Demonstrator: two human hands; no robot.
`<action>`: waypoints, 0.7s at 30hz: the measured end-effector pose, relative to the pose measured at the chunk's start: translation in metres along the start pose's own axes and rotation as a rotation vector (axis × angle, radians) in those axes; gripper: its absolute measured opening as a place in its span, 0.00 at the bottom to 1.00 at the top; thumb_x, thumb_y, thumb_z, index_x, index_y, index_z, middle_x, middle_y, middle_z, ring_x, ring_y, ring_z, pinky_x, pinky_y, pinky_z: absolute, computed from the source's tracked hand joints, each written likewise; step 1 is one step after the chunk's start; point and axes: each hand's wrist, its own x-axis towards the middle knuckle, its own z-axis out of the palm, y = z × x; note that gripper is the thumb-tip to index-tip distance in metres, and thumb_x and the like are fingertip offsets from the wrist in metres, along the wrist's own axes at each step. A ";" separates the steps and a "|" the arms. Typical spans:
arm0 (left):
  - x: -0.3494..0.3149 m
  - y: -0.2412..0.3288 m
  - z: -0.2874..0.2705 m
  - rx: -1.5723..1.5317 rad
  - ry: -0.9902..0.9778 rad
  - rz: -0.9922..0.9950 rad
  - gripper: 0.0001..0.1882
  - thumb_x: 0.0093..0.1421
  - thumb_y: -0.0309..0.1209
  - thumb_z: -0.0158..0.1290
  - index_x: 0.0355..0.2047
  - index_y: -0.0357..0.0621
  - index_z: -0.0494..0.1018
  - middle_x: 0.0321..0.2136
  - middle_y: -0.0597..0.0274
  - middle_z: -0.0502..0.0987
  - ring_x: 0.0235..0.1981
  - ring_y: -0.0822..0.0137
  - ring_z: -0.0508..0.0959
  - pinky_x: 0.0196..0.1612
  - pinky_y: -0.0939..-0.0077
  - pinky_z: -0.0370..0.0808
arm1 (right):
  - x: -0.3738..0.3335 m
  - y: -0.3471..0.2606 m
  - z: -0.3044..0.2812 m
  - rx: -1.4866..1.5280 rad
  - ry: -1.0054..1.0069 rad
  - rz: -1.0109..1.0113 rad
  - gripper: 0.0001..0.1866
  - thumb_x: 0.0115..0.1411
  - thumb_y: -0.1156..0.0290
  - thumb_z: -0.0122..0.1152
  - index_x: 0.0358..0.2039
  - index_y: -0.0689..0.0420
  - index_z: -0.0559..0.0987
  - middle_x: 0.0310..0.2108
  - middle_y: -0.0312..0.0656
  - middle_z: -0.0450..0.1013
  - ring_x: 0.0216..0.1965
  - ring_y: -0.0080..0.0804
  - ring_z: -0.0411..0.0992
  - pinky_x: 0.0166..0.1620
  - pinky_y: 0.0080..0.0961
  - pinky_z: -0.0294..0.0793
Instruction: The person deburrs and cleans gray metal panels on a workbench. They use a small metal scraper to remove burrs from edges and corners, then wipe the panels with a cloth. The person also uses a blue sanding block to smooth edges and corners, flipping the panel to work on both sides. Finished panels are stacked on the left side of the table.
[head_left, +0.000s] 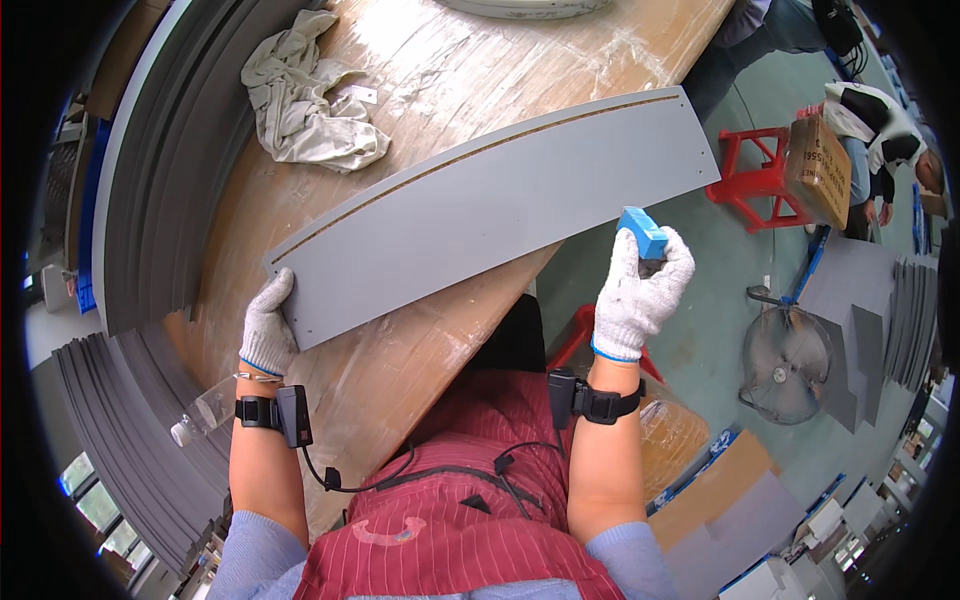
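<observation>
A long grey panel (pixel 500 200) lies slantwise across the wooden table (pixel 420 380), with a narrow brown groove along its far edge and small holes near its ends. My left hand (pixel 268 325), in a white knitted glove, grips the panel's left end; some of its fingers are hidden. Off the panel's near right edge, my gloved right hand (pixel 640 295) is closed around a small blue block (pixel 642 232), held up between thumb and fingers. What the block is made of I cannot tell.
A crumpled pale cloth (pixel 310 100) lies beyond the panel. Stacked grey boards (pixel 150 200) rise on the left, near a clear plastic bottle (pixel 205 410). To the right are a red stool (pixel 755 175), a cardboard box (pixel 818 170), a fan (pixel 785 365) and another person (pixel 880 125).
</observation>
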 end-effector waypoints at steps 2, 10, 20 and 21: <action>-0.004 -0.005 -0.007 -0.028 -0.023 -0.034 0.22 0.66 0.40 0.55 0.54 0.36 0.72 0.45 0.54 0.80 0.44 0.60 0.82 0.51 0.62 0.80 | 0.002 -0.013 -0.004 -0.089 -0.008 -0.055 0.24 0.56 0.73 0.73 0.50 0.61 0.72 0.45 0.41 0.72 0.41 0.28 0.74 0.45 0.24 0.77; -0.054 -0.011 0.016 -0.210 -0.123 -0.052 0.25 0.64 0.34 0.54 0.59 0.34 0.67 0.48 0.48 0.78 0.46 0.55 0.82 0.51 0.58 0.81 | -0.031 -0.077 -0.018 -0.192 -0.230 -0.286 0.23 0.52 0.72 0.75 0.47 0.60 0.76 0.41 0.45 0.75 0.40 0.37 0.77 0.45 0.30 0.77; -0.107 0.021 0.050 -0.359 -0.320 0.126 0.23 0.63 0.29 0.54 0.56 0.32 0.69 0.47 0.47 0.78 0.45 0.57 0.82 0.50 0.61 0.82 | -0.085 -0.181 -0.031 -0.051 -0.450 -0.389 0.22 0.52 0.77 0.73 0.46 0.60 0.75 0.40 0.43 0.74 0.39 0.34 0.75 0.44 0.29 0.75; -0.110 0.023 0.051 -0.366 -0.320 0.134 0.22 0.63 0.29 0.54 0.56 0.32 0.69 0.47 0.48 0.79 0.45 0.57 0.82 0.50 0.61 0.82 | -0.080 -0.180 -0.029 -0.023 -0.384 -0.313 0.21 0.53 0.77 0.72 0.47 0.61 0.75 0.41 0.42 0.74 0.39 0.31 0.74 0.44 0.28 0.75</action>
